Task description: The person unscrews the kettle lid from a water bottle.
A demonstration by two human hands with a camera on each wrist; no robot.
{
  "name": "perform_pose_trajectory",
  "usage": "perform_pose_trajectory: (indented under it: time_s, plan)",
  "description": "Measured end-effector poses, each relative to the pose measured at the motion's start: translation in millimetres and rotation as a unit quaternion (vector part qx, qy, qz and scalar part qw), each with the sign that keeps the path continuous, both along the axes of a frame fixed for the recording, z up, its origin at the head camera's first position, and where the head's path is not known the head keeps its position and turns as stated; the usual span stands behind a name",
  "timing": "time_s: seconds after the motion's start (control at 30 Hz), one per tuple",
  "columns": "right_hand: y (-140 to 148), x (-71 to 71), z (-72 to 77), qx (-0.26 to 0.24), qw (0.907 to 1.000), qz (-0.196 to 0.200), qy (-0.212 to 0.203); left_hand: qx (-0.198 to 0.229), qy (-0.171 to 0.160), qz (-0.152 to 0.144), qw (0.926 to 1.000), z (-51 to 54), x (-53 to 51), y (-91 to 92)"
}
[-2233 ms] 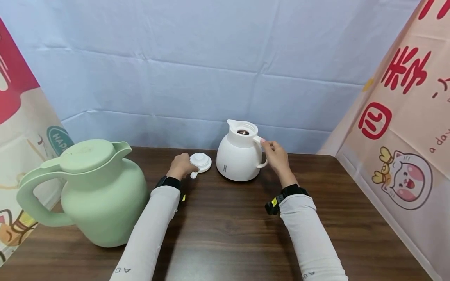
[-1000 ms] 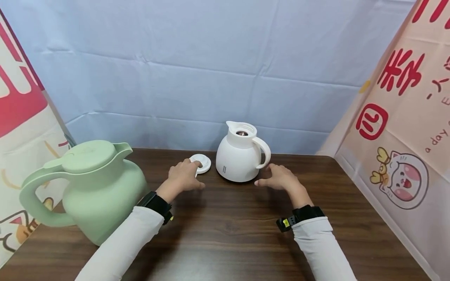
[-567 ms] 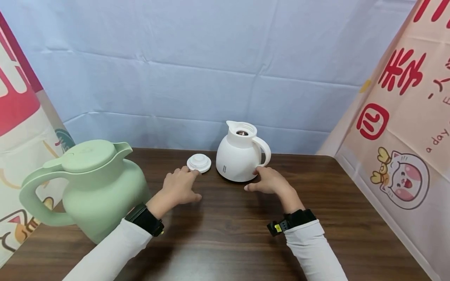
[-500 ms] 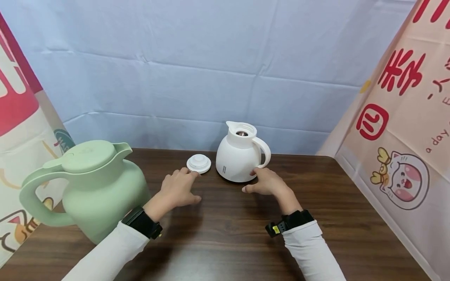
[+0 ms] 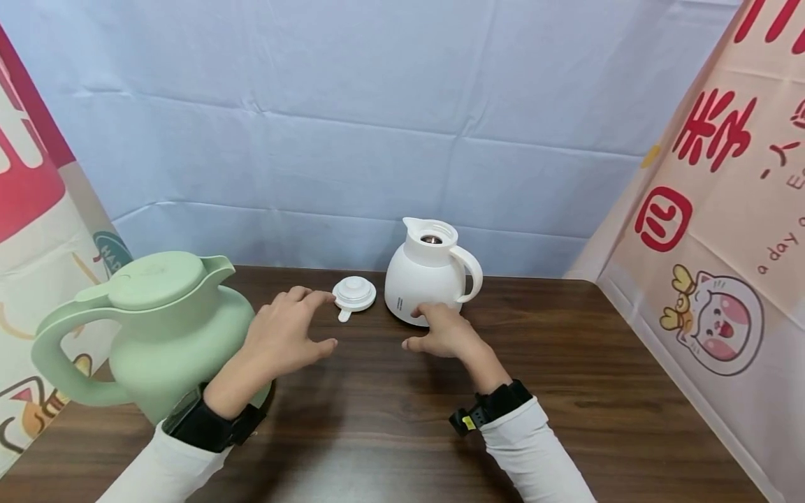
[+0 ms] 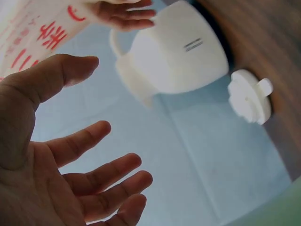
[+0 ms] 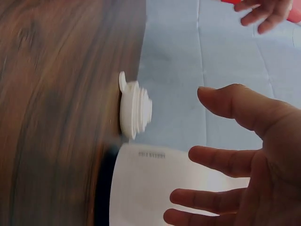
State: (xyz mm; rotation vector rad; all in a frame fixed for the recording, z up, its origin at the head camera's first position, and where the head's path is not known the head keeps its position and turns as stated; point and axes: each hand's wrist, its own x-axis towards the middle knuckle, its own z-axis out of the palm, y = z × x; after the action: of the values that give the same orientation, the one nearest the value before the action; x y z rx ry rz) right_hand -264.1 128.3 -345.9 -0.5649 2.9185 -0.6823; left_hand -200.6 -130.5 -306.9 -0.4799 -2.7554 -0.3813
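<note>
My left hand (image 5: 283,335) is raised above the table between the large green jug (image 5: 182,349) and the white lid (image 5: 354,292), holding nothing. Its thumb and fingers are spread, as the left wrist view shows. The lid lies on the table with its small tab toward me. Just right of it stands a smaller white jug (image 5: 423,279), uncovered, its dark round mouth showing and its handle to the right. In front of this jug hovers my right hand (image 5: 448,334), fingers apart and nothing in them. The green jug keeps its lid on; my left forearm partly hides its base.
A dark wooden table (image 5: 402,426) carries everything. Behind it hangs a pale blue cloth (image 5: 352,140). Printed sheets stand at both sides, the pink one (image 5: 711,230) on the right and a red and cream one (image 5: 31,209) on the left.
My left hand has let go of the lid and drawn left toward the green jug. My right hand has left the white jug's handle and moved left, in front of it.
</note>
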Motion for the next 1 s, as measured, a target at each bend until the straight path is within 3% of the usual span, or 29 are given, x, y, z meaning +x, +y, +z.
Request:
perform_pose_trajectory:
  time_s: [0.2,0.33,0.5,0.77,0.87,1.0]
  plan:
    - [-20,6.3,-0.8,-0.019,0.9985,0.028,0.044,0.037,0.055,0.007,0.9978,10.6,15.5,-9.5]
    - [-32,8.3,-3.5,-0.035,0.9964,0.043,0.063,0.071,0.114,0.004,0.9909,16.3,27.4,-17.7]
    - [-48,8.8,-5.9,-0.029,0.9959,0.053,0.067,0.107,0.194,-0.006,0.9752,24.6,39.4,-30.2]
    - [-73,13.0,-7.0,0.004,0.9957,0.068,0.063,0.157,0.258,-0.002,0.9534,33.8,53.7,-47.4]
    - [-78,13.8,-9.8,0.016,0.9963,0.064,0.054,0.167,0.290,-0.007,0.9425,35.4,56.0,-52.1]
    - [-82,13.1,-14.1,0.021,0.9968,0.063,0.045,0.178,0.339,0.008,0.9238,38.8,57.4,-58.6]
